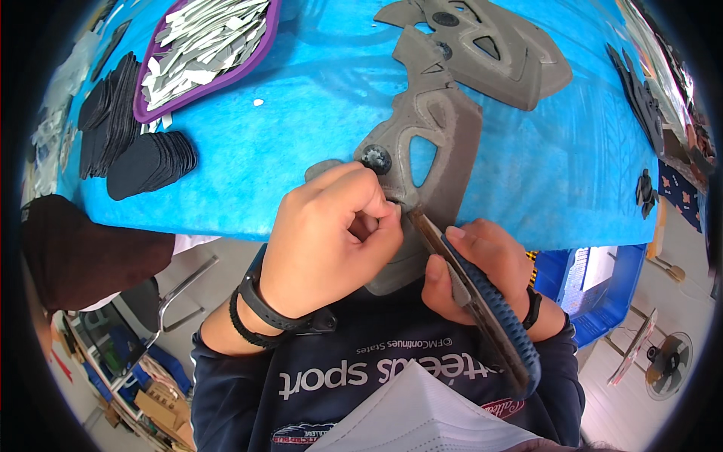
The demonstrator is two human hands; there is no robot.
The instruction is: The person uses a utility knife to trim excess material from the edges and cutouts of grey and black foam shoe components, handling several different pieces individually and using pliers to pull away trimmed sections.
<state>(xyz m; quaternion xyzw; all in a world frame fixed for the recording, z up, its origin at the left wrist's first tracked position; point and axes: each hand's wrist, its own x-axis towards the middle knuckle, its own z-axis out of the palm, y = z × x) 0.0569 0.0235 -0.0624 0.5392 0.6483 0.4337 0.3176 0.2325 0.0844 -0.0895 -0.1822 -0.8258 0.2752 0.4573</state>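
A grey moulded sheet part [459, 151] with cut-out openings and a round black disc [376, 159] lies on the blue table cover, its near end reaching over the table edge towards me. Over its left side, my left hand [331, 233] is closed, thumb and forefinger pinched together at the part; whatever is between them is hidden. My right hand [482, 271] is closed around a long, narrow tool [493, 309] with a blue textured grip and a worn brown edge. The tool slants, its far tip touching or very close to the grey part beside my left fingertips.
A purple tray [269, 38] of white and grey strips stands at the far left. Stacks of dark flat pieces [151, 162] sit beside it. Another grey moulded part [520, 60] lies beyond mine. A blue crate [602, 301] is below the table's right side, with a fan [668, 365] farther right.
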